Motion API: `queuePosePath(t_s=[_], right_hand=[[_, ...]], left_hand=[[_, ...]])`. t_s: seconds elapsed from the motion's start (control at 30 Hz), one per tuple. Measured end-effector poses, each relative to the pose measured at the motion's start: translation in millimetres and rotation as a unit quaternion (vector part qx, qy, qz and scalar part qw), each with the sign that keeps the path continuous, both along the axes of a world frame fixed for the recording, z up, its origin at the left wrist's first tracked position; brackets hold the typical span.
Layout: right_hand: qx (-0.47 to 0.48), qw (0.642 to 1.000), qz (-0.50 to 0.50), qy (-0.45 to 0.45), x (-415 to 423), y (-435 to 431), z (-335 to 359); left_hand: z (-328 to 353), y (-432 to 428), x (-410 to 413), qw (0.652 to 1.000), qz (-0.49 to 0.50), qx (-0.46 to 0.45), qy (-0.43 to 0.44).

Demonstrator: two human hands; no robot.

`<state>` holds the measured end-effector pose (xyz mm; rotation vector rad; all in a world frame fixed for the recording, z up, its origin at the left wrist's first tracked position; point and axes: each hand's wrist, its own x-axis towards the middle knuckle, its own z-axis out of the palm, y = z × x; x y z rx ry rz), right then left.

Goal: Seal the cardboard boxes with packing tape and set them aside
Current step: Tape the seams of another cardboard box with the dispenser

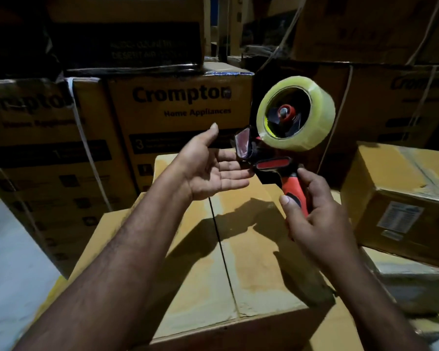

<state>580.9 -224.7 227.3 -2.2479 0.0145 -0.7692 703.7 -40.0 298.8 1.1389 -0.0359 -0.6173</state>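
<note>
Head view: a red-and-black tape dispenser (276, 160) loaded with a roll of clear tape (314, 115) is held up above the closed cardboard box (254, 264), behind which printed cartons (180, 115) are stacked. Its handle is clamped in the grip of the right hand (317, 221). The grip of the left hand (211, 171) is spread apart, palm up, with fingertips just beside the dispenser's front.

The right hand (319, 224) grips the red handle of a tape dispenser (276, 158), raised above a closed cardboard box (251, 262) whose centre seam runs bare. Its roll of clear tape (314, 122) tilts upward. The left hand (211, 168) lies palm up, fingers straight, fingertips at the dispenser's front end. Stacked Crompton cartons (178, 117) stand behind; a labelled box (401, 211) sits to the right.
</note>
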Motion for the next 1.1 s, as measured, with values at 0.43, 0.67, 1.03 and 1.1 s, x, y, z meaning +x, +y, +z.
queuePosePath(t_s=[0.43,0.67,1.03,1.1], right_hand=[[-0.067,0.993,-0.019,-0.098,3.7,59.7,-13.9],[-0.098,0.989,-0.015,-0.106,10.8,67.9,-12.1],[-0.112,0.987,0.048,-0.107,50.0,55.8,-4.3],[-0.11,0.988,0.048,-0.095,58.0,56.8,-4.9]], left_hand=[[-9.2,42.2,0.6,0.991,0.026,-0.101,0.085],[-9.6,54.2,13.8,0.999,0.028,-0.004,0.037],[-1.9,59.7,55.1,0.995,0.051,0.087,-0.008],[-4.8,62.8,63.3,0.996,0.051,0.065,0.014]])
